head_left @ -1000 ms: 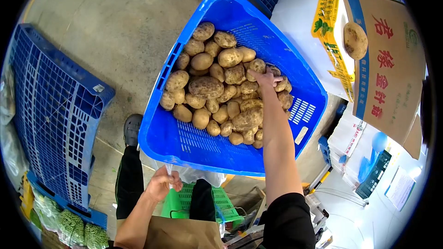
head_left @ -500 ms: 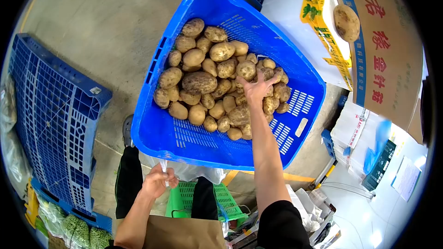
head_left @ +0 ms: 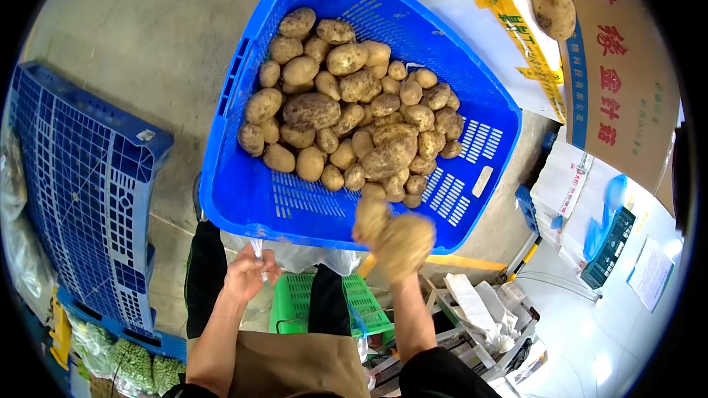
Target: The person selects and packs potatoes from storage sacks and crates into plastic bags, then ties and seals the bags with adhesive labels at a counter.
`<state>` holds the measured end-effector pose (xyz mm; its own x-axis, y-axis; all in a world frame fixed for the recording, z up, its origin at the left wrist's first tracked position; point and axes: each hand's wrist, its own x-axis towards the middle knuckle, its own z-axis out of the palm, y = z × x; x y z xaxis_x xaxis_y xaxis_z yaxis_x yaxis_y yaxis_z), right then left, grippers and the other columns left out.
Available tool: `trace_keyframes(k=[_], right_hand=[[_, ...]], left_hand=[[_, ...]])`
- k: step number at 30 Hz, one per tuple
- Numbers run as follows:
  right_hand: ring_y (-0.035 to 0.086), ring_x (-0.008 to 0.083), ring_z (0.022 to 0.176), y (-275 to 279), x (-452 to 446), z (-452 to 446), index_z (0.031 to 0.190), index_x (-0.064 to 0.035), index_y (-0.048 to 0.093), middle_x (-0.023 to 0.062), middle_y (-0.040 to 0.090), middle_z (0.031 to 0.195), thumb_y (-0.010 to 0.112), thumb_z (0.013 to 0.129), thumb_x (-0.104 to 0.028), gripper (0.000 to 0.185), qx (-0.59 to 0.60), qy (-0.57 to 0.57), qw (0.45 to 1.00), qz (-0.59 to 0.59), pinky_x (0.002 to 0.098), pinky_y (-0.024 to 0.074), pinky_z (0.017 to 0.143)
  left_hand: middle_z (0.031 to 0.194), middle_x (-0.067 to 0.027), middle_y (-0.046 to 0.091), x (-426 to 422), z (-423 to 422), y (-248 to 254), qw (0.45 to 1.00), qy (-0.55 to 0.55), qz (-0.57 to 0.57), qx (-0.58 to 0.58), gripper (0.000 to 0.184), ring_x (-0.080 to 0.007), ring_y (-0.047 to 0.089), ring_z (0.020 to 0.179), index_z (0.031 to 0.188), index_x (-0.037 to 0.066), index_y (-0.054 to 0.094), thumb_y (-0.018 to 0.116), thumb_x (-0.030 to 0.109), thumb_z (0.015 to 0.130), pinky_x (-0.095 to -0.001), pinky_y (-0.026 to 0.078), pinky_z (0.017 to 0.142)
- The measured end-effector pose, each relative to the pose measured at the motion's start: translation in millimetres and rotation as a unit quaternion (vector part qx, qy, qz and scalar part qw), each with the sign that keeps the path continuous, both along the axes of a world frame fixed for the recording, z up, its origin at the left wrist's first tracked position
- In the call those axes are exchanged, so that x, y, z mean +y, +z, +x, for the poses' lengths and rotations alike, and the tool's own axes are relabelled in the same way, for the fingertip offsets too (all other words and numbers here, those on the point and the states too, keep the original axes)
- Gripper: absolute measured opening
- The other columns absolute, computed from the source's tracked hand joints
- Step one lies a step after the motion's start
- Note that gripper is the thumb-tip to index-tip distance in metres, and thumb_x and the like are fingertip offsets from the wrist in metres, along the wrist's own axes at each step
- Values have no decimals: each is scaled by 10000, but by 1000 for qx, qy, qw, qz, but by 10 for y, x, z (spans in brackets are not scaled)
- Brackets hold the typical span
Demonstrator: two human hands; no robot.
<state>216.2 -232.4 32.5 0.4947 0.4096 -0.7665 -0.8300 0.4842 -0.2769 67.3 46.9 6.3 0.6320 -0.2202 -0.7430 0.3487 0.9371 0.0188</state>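
A large blue plastic basket (head_left: pixel 472 81) holds a heap of potatoes (head_left: pixel 311 111) of mixed sizes, some smeared with dirt. Over its near rim, my right hand (head_left: pixel 402 277) is closed around two potatoes (head_left: pixel 404 245), blurred by motion; most of its fingers are hidden behind them. Just below the rim's left part, my left hand (head_left: pixel 251 273) pinches the gathered edge of a clear plastic bag (head_left: pixel 335 259). The bag hangs under the basket's near edge, partly hidden by it.
One potato (head_left: pixel 553 9) lies on the boxes at right, beside a printed cardboard box (head_left: pixel 627 66). A blue pallet (head_left: pixel 88 177) stands at left. Below the basket is a green crate (head_left: pixel 295 298). Bagged green vegetables (head_left: pixel 133 365) sit at lower left.
My right hand has come from the heap back toward me, with two potatoes now in it. My left hand keeps its pinch on the bag. The view has shifted slightly.
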Motion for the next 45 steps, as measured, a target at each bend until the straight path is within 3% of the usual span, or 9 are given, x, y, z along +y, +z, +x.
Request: trace_keyframes(k=[5,12,16,18,22,30,33,40,45], right_hand=[[530,322,1135,204,74,-689,1059,22,602,154,523,1262,679,800,-96,295,-204,88,966,-135,465,434,967],[530,310,1101,349,28,53,872,24,645,165,436,1347,655,829,-129,159,-260,126,898,-331,453,409,967],[512,382,1135,147,8,741,1162,-59,605,284,461,1259,653,788,-72,378,-387,380,562,-624,430,434,926],[526,421,1100,176,321,942,1250,-47,523,286,478,1253,641,781,-49,484,-479,434,305,-700,433,459,886],[500,420,1141,-258,760,1384,1255,56,473,305,521,1200,630,793,-72,503,-479,415,557,-537,434,420,952],[341,373,1301,-1122,1533,2355,1374,22,329,251,329,1409,681,824,-249,707,-409,367,609,-572,441,339,1042],[288,364,1328,-1538,1677,2587,1398,2,286,235,247,1453,706,803,-272,778,-437,452,480,-612,451,336,1052],[219,379,1346,-1101,2056,2714,1386,39,278,245,354,1386,776,723,-238,875,-309,612,433,-586,426,313,1078],[373,384,1260,-1128,1836,2542,1327,94,334,290,436,1295,811,674,-167,850,-354,468,611,-532,427,343,1051]], left_hand=[[625,-52,439,18,65,56,1000,-20,23,3,388,-238,494,545,1058,51,507,560,151,687,-358,423,539],[648,-49,462,28,5,-12,1000,-27,12,-2,437,-232,499,554,1095,63,513,558,151,670,-346,410,517],[673,-48,492,42,41,44,998,-43,25,30,443,-233,554,602,1098,55,504,567,140,667,-347,431,525],[693,-50,530,31,38,22,999,-28,8,30,459,-237,615,656,1105,31,483,580,118,666,-344,466,535],[715,-59,563,31,40,13,999,-42,6,28,430,-237,618,631,1091,23,461,577,116,687,-345,490,573],[626,-73,540,67,110,64,999,-35,-10,10,171,-232,580,574,769,5,528,598,129,674,-362,485,648],[624,-71,533,83,136,65,999,-26,-20,4,168,-225,567,565,784,10,522,595,121,682,-364,471,670],[632,-71,523,110,183,87,1000,-17,-16,14,201,-226,576,587,831,8,513,593,118,682,-355,483,660],[625,-65,518,109,176,53,999,-44,8,4,196,-229,599,614,770,2,527,608,157,683,-343,500,635]])
